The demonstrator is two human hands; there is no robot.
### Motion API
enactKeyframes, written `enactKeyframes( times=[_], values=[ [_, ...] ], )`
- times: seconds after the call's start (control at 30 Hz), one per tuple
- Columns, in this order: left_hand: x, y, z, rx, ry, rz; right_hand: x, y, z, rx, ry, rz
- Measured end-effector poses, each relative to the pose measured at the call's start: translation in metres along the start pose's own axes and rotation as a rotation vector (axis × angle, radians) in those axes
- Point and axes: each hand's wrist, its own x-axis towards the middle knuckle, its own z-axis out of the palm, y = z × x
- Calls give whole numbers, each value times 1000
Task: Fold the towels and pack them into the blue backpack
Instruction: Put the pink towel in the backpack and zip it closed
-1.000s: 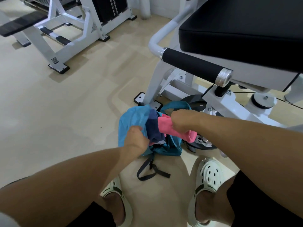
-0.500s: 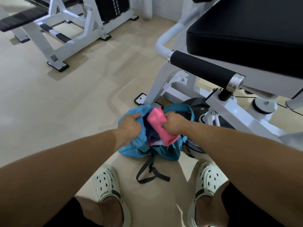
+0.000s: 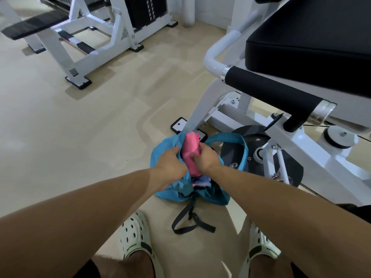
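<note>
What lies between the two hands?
The pink towel, standing in the blue backpack's mouth between left hand and right hand, in the head view.

backpack (image 3: 164, 151): thin cloth | seat pad (image 3: 313, 43): matt black | frame (image 3: 313, 145): glossy white metal

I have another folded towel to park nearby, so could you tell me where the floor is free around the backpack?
The beige floor is bare to the left of the blue backpack, up to the white bench frame. It is crowded to the right, where the machine base stands, and in front, where the black strap lies between the shoes.
</note>
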Motion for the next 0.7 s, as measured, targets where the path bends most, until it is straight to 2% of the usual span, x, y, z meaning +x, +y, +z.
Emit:
enactKeyframes(
  times=[0.17,0.37,0.43,0.5,0.6,0.7],
  values=[
    [-3,1,2,48,-36,-6,6,11,15,39,-53,81],
    [-5,0,8,86,-85,-1,8,18,14,-36,-113,63],
    [-6,0,10,98,-97,10,7,24,14,-5,-58,44],
    [-5,-1,10,111,-100,19,4,30,8,16,69,30],
    [-4,-2,9,112,-91,5,3,47,-11,-228,251,58],
    [-2,-3,8,127,-81,2,-1,66,-26,-477,166,258]
  ],
)
